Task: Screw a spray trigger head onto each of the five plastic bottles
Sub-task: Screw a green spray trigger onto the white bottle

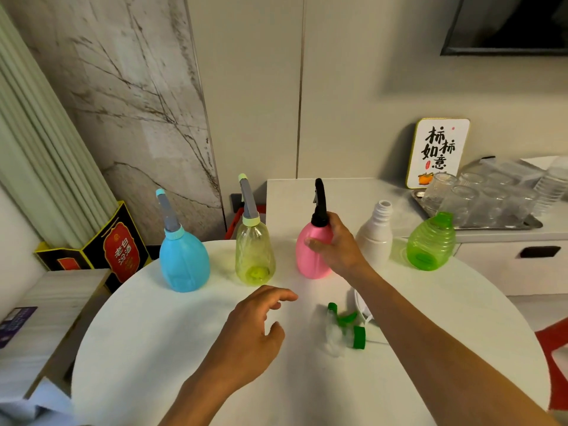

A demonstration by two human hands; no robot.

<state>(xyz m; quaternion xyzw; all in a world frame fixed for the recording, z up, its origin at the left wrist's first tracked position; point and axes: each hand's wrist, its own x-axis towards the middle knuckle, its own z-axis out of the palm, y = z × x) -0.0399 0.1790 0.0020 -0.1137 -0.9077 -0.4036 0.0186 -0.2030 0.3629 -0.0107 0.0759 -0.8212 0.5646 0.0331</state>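
1. Bottles stand in a row along the far edge of a round white table point(153, 348): blue bottle point(184, 262), yellow bottle point(254, 253), pink bottle point(310, 256), white bottle point(375, 238) and green bottle point(430, 245), left to right.
2. Blue and yellow each carry a grey spray head point(167, 210) with a pale cap, both standing upright on their necks.
3. Pink bottle wears a black trigger head point(319, 202), seated on its neck.
4. Right hand point(338, 244) wraps the pink bottle's shoulder and neck, thumb across the front of the body, fingers behind; the grasp is closed on that bottle.
5. Left hand point(258, 330) hovers low over the table nearer the camera, fingers spread and loosely curled, holding nothing.
6. White bottle has a bare threaded neck, no head fitted.
7. Green bottle's top is also uncapped, though its mouth is blurred and hard to read.
8. Green trigger head point(347, 329) lies on its side on the table, just right of the left hand and under the right forearm; a white trigger head point(364, 313) seems to lie beside it, partly hidden by that arm.
9. Behind, a counter holds a tray of clear glasses point(479, 198) and a small calligraphy sign point(438, 152).
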